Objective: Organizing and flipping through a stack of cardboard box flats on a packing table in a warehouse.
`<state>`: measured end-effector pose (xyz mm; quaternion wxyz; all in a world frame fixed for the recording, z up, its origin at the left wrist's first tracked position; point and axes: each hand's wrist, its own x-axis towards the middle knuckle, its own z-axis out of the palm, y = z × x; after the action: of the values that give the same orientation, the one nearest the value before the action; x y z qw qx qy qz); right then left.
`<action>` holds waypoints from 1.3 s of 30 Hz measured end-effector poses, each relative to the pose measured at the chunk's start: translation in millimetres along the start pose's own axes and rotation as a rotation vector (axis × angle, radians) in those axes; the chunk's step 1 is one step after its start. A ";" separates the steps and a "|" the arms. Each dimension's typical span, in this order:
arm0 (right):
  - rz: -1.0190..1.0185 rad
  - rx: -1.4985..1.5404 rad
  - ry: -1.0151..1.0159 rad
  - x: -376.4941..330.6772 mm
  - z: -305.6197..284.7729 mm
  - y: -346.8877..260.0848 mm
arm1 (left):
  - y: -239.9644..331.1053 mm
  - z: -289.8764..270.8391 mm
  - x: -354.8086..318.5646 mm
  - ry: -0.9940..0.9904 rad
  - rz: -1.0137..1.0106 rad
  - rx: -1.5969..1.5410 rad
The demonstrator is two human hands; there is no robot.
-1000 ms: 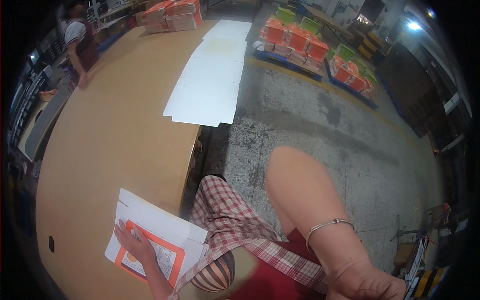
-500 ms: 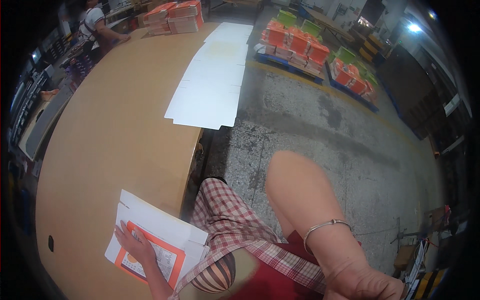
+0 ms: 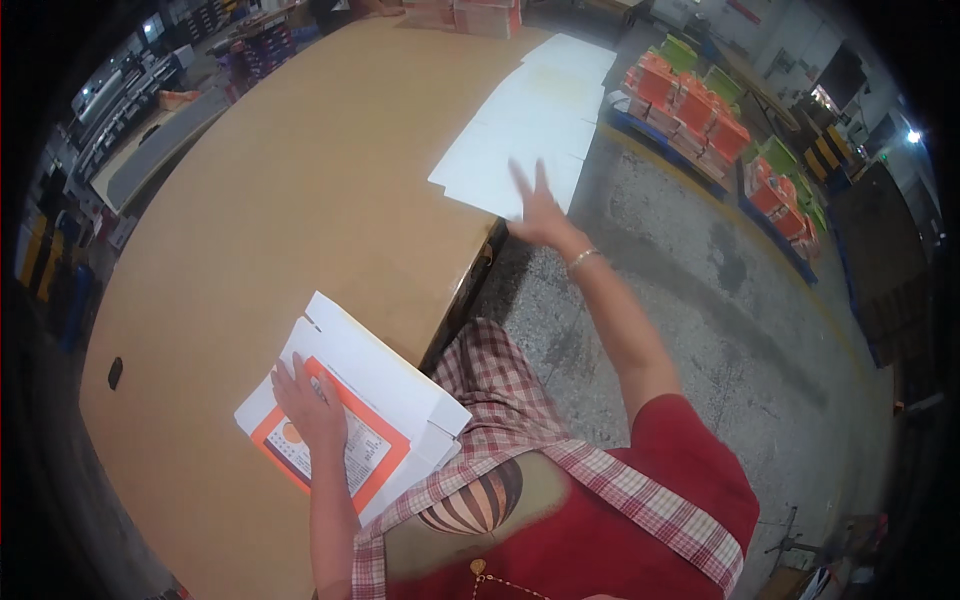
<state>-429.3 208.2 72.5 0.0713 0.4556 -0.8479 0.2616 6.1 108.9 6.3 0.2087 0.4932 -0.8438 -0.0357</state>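
Observation:
My left hand (image 3: 312, 405) lies flat, fingers spread, on an orange-bordered printed sheet (image 3: 375, 482). Under that sheet is a white folded cardboard piece (image 3: 352, 345), close to the table edge by my lap. My right hand (image 3: 542, 215) reaches forward with its fingers apart, at the near end of a long white cardboard sheet (image 3: 530, 120) with notched edges. Whether its fingers touch that sheet I cannot tell. Nothing shows in the right hand.
The brown table (image 3: 250, 200) carries a small black object (image 3: 115, 373) at its left. Bundled stacks (image 3: 485, 18) stand at its far end. Orange and green stacks (image 3: 690, 100) sit on blue pallets on the grey floor (image 3: 670, 270). Another person's hand (image 3: 380, 8) shows at the far edge.
My right hand has swung from the lower right, near my body, forward to the long white sheet. The left hand stays on the printed sheet. The whole view has shifted.

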 end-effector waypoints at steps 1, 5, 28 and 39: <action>0.003 -0.138 -0.216 4.9 18.3 26.6 | 1.6 -2.0 0.6 0.002 0.000 -0.024; -0.105 -0.448 -0.507 16.1 55.9 90.0 | 5.7 -7.1 2.0 -0.031 -0.046 -0.039; -0.290 1.197 -0.362 -99.9 -54.1 -158.8 | -7.1 -16.9 10.9 0.077 -0.394 -1.289; 0.270 1.754 -0.676 -161.6 -1.7 -177.5 | -7.7 -26.6 21.0 -0.202 -0.424 -1.391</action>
<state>-192.8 248.5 83.1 -0.5762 0.2965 -0.3703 0.6655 13.8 91.0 35.1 0.3831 0.3937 -0.5277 -0.6479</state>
